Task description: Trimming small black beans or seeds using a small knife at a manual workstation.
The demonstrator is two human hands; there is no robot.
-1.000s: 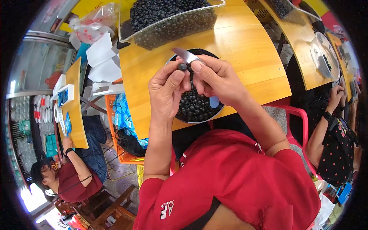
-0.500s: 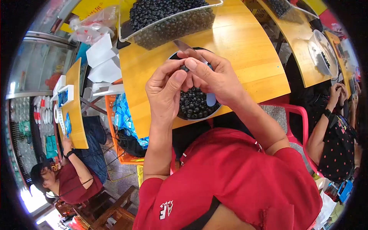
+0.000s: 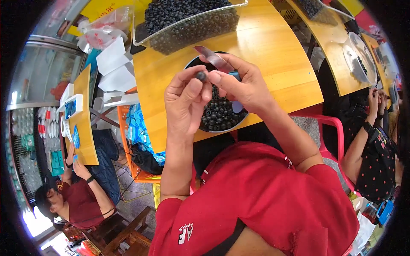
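Observation:
My left hand (image 3: 184,97) pinches a small round black piece (image 3: 200,76) between thumb and fingertips. Wrapped around the blue handle of a knife (image 3: 218,60), my right hand (image 3: 244,87) holds the blade up to the left, its thumb close beside the piece. Below both hands sits a round bowl (image 3: 228,129) with a pale rim, partly hidden by them, filled with many similar black pieces (image 3: 217,114). A clear plastic bin (image 3: 192,19) heaped with more of them stands at the far side of the yellow wooden table (image 3: 286,68).
An orange crate (image 3: 124,128) of blue packets stands left of the table, near white boxes (image 3: 113,64). One person (image 3: 87,200) works at the left table, another (image 3: 369,149) at the right. A pink chair (image 3: 335,128) is at my right.
My hands have drawn slightly apart, and the black piece now shows at my left fingertips. The knife has shifted slightly. The person at left has brought both hands together at the table edge.

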